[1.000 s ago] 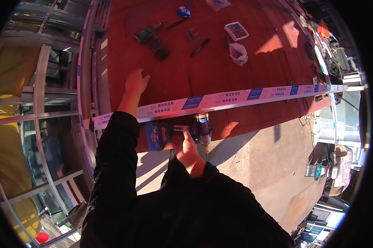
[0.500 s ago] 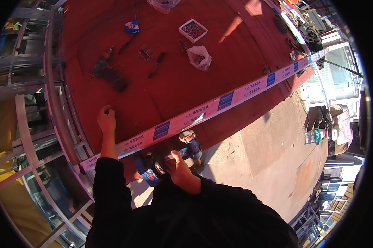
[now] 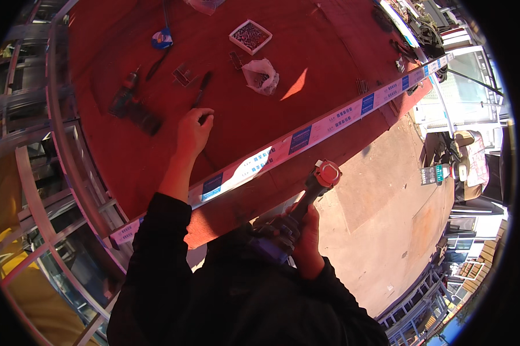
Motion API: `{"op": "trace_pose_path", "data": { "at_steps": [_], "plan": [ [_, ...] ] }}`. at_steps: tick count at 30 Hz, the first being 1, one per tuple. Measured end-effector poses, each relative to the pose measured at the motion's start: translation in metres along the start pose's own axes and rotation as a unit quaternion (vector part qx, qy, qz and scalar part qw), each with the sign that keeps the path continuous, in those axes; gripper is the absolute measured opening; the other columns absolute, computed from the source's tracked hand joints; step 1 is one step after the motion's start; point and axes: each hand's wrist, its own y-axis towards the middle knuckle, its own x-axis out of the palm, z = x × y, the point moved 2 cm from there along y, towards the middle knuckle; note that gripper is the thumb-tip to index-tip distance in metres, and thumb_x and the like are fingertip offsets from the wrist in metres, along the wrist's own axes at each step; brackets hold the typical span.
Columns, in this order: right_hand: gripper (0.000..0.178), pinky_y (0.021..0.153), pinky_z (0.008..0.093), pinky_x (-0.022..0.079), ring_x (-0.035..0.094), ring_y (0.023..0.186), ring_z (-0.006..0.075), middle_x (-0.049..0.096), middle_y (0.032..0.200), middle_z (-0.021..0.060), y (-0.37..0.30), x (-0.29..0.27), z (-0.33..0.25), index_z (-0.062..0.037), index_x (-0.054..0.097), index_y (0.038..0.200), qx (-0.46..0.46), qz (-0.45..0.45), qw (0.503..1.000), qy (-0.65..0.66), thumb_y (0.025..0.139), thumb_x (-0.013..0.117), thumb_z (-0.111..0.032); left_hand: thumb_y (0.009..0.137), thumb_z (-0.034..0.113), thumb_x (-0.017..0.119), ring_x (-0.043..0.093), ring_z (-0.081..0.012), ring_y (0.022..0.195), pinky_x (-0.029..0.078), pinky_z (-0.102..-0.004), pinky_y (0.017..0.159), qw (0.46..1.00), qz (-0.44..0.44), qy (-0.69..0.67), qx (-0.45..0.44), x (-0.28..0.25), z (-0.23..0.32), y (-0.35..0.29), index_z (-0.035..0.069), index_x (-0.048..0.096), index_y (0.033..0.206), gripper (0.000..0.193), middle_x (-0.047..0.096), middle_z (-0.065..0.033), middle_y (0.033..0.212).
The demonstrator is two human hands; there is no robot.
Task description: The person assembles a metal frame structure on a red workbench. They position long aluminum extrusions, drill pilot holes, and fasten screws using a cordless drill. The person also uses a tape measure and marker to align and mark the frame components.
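Observation:
My right hand (image 3: pixel 310 235) is wrapped round a dark cordless power tool (image 3: pixel 297 214). Its round red and silver head (image 3: pixel 327 173) points away from me, past the near edge of the table. My left hand (image 3: pixel 195 134) hovers over the red cloth, thumb and fingers curled together in a pinch; whatever may be between the fingertips is too small to make out. Between my hands runs a long metal profile (image 3: pixel 283 151) wrapped in pink-white film with blue patches, lying aslant along the near table edge. Near my left fingertips lies a dark slim tool (image 3: pixel 201 89).
On the red-covered table (image 3: pixel 173 104) lie a dark cordless drill (image 3: pixel 134 104), a blue tape measure (image 3: pixel 162 38), a white tray of small fasteners (image 3: pixel 250 37) and a plastic bag (image 3: pixel 261 76). Metal frames (image 3: pixel 38 199) stand at left. A bottle (image 3: pixel 435 174) is at right.
My left hand has moved right and farther along the profile. My right hand has shifted right with the power tool, whose head has swung outward. The view has shifted slightly.

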Motion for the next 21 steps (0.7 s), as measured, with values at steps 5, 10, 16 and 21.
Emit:
{"op": "trace_pose_path", "data": {
  "at_steps": [5,10,16,21],
  "plan": [
    [0.059,0.088,0.0465,0.053,0.066,0.085,0.0308,0.063,0.095,0.0134,-0.011,-0.008,-0.027,-0.0032,0.057,0.103,-0.191,-0.033,0.976,-0.094,0.095,0.055,-0.061,0.09,0.017,0.066,0.07,-0.034,0.1,0.056,-0.0433,0.082,0.982,-0.102,0.126,0.096,0.108,0.028,0.113,0.008,0.074,0.103,0.018,0.072,-0.0153,0.109],
    [0.045,0.1,0.046,0.044,0.062,0.075,0.0218,0.057,0.079,0.0043,-0.036,-0.025,-0.041,-0.0069,0.055,0.097,-0.278,-0.007,0.94,-0.197,0.098,0.056,-0.052,0.087,0.022,0.065,0.07,-0.0355,0.099,0.057,-0.0458,0.081,0.952,-0.209,0.218,0.056,0.148,0.019,0.148,0.009,0.074,0.097,0.018,0.072,-0.0163,0.108],
    [0.042,0.097,0.0452,0.046,0.06,0.071,0.0205,0.054,0.073,0.0032,-0.043,-0.036,-0.046,-0.0076,0.055,0.095,-0.273,0.023,0.936,-0.222,0.098,0.055,-0.05,0.088,0.014,0.058,0.071,-0.0294,0.081,0.056,-0.0408,0.073,0.991,-0.065,0.023,0.113,0.116,0.03,0.113,0.008,0.072,0.098,0.019,0.073,-0.0118,0.093],
    [0.039,0.1,0.0451,0.044,0.06,0.071,0.0206,0.055,0.075,0.003,-0.038,-0.045,-0.057,-0.0087,0.055,0.098,-0.28,-0.017,0.948,-0.154,0.095,0.06,-0.048,0.09,0.009,0.055,0.061,-0.0184,0.07,0.05,-0.03,0.066,0.866,0.011,-0.45,-0.218,0.02,-0.006,0.017,0.004,0.067,0.108,0.022,0.067,-0.0053,0.085]
  ]
}}
